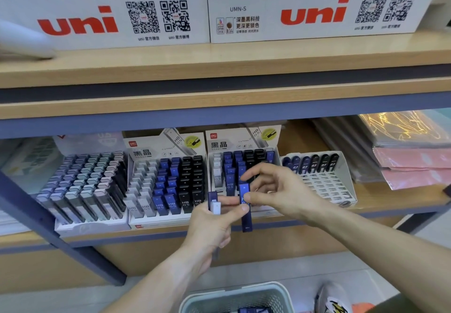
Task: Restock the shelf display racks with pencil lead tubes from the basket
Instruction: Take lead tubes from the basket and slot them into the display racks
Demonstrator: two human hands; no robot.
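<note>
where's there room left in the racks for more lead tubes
Most room: the white rack on the right, empty below its back row. The rack behind the hands has front gaps. The two left racks look packed.

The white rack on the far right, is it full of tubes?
No, the white rack holds only one back row of dark tubes, and the slots in front of them are bare.
</note>
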